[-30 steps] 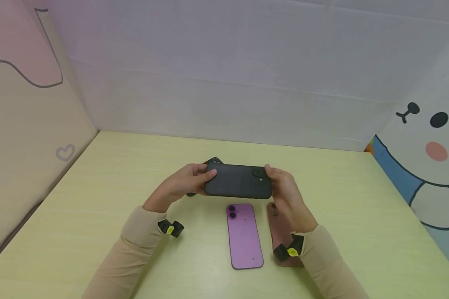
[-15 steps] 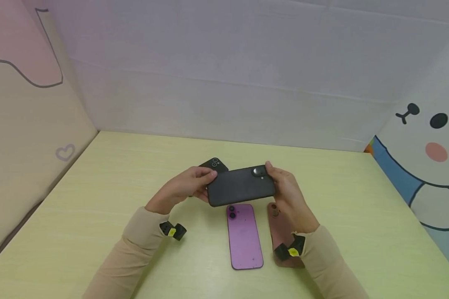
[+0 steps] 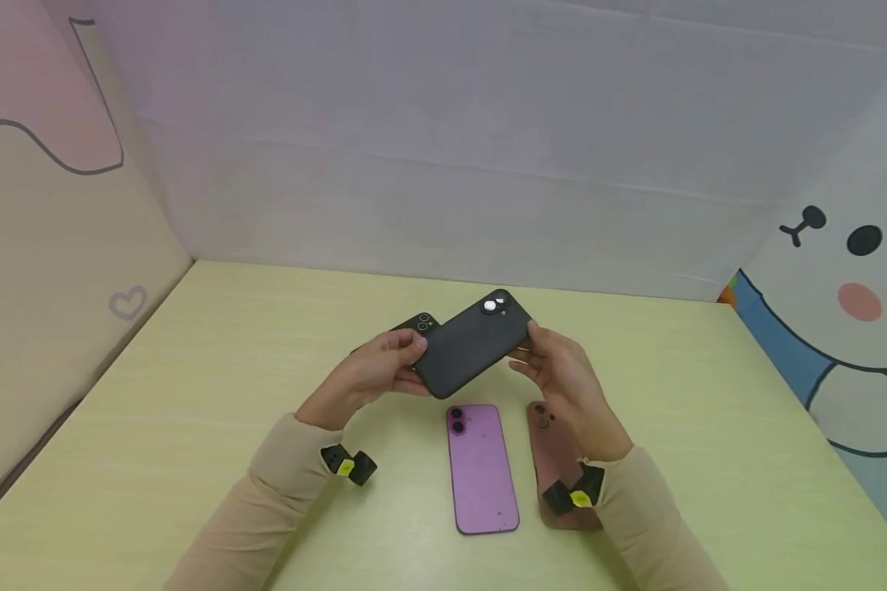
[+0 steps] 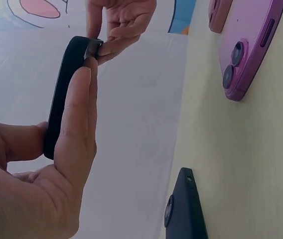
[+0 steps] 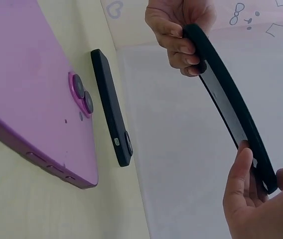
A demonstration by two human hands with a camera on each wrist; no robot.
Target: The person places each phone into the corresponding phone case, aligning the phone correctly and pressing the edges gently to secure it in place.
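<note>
Pinching opposite ends of the black phone case above the surface, short of its far edge, the left hand and right hand steady something probably light, flexible and grippy, best taken by the rims.

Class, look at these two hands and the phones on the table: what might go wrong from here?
The left hand and right hand hold the black rectangular phone-shaped item tilted above the table; a slip might drop it onto the purple rectangular phone nearby.
The right wrist's black camera overlaps the dull-pink rectangular phone in the head view; lowering it might bump that phone.
</note>
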